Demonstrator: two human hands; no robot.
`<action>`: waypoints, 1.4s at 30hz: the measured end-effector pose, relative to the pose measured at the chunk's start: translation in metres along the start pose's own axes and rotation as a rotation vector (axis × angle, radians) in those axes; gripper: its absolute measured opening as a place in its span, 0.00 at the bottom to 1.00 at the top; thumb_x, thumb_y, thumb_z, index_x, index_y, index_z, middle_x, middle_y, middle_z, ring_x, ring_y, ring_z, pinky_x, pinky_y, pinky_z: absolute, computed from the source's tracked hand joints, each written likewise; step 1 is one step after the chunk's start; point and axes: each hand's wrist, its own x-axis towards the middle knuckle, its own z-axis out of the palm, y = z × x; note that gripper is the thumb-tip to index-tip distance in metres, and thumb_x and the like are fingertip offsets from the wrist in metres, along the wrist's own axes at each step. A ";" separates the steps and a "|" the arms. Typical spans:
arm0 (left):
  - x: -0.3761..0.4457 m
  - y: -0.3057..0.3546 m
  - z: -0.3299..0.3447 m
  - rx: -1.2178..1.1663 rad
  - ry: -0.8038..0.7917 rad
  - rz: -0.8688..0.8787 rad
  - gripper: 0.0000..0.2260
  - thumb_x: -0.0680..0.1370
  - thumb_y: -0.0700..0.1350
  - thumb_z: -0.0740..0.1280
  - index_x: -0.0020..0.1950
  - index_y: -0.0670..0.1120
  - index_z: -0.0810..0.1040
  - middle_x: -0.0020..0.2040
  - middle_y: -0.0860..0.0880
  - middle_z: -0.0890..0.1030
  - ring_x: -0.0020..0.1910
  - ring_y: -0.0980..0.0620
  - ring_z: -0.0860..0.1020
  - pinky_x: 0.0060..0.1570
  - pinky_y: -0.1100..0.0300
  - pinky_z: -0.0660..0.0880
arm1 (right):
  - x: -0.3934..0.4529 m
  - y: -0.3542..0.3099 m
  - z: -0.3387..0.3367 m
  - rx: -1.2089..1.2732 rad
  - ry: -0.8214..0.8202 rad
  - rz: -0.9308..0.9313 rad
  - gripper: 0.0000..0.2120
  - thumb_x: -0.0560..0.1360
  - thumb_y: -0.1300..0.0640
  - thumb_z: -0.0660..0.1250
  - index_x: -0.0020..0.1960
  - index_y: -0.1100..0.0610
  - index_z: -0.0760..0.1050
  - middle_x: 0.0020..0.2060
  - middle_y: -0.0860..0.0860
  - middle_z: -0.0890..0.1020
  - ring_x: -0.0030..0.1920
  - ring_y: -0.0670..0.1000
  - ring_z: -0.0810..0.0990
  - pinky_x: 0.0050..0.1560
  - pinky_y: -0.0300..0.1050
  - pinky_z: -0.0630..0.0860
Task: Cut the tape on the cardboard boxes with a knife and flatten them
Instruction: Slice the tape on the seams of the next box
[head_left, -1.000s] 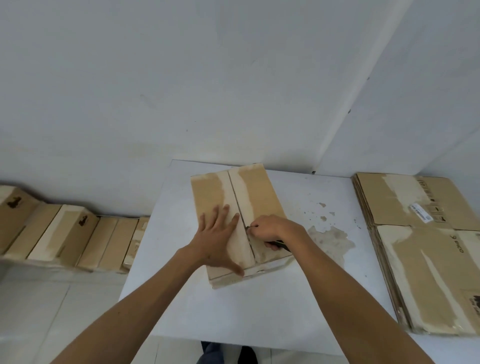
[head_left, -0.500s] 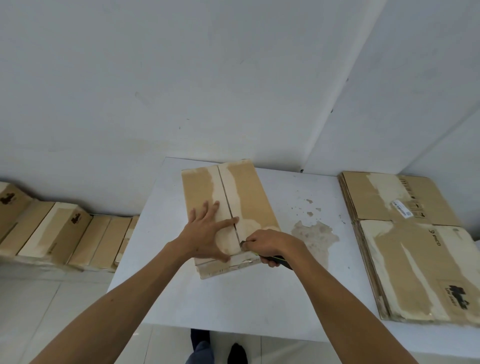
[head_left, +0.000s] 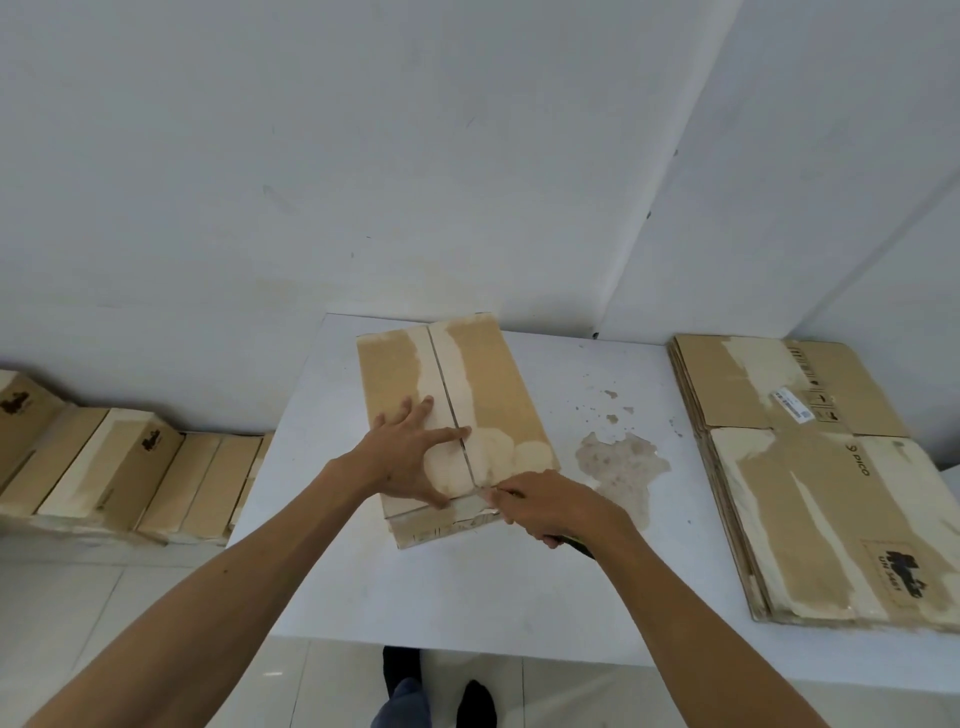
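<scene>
Here we see the tape-cutting step on one cardboard box (head_left: 452, 415), which lies on the white table (head_left: 467, 597) directly under both hands. Our left hand (head_left: 410, 457) rests flat on the box top, fingers straight and spread, the thumb reaching toward the centre seam (head_left: 447, 384); it presses the flaps down and curls round nothing. Just beside it, at the box's near edge, our right hand (head_left: 545, 512) is curled round the knife (head_left: 574, 545), of which only the dark end of the handle shows, behind the hand's heel. The blade itself is hidden by the fingers, so we cannot tell how deep it sits; we judge that it meets the seam at the near edge, where the tape folds over the side.

We judge the top seam cut to be at or near its end. The next move calls for finishing the stroke over the near edge, away from the left thumb, which lies close to the cutting line. After that the flaps must open before the box can be pressed flat.

Well apart, beyond the right hand, lies a stack of flattened boxes (head_left: 810, 478). Beyond the left hand, on the floor, stands a row of taped boxes (head_left: 119, 483), apparently still to be cut.
</scene>
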 end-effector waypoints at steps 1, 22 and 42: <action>0.000 0.000 -0.002 0.004 -0.011 0.003 0.50 0.65 0.72 0.74 0.80 0.71 0.49 0.84 0.43 0.41 0.82 0.37 0.40 0.79 0.37 0.49 | 0.001 0.001 0.005 -0.059 0.043 -0.006 0.23 0.81 0.30 0.50 0.52 0.44 0.77 0.45 0.48 0.84 0.35 0.52 0.80 0.49 0.50 0.80; -0.008 0.011 0.003 0.130 0.137 0.139 0.46 0.63 0.70 0.74 0.75 0.51 0.65 0.71 0.50 0.70 0.68 0.46 0.71 0.59 0.48 0.77 | 0.018 0.004 0.067 -0.540 0.740 -0.285 0.17 0.81 0.40 0.59 0.56 0.49 0.80 0.44 0.50 0.83 0.49 0.53 0.82 0.41 0.50 0.75; -0.023 0.027 0.023 0.172 0.461 0.189 0.18 0.63 0.55 0.80 0.37 0.46 0.76 0.35 0.51 0.74 0.25 0.51 0.62 0.24 0.59 0.69 | 0.024 0.005 0.081 -0.517 0.817 -0.093 0.25 0.81 0.39 0.47 0.53 0.49 0.80 0.38 0.51 0.80 0.37 0.53 0.78 0.31 0.45 0.65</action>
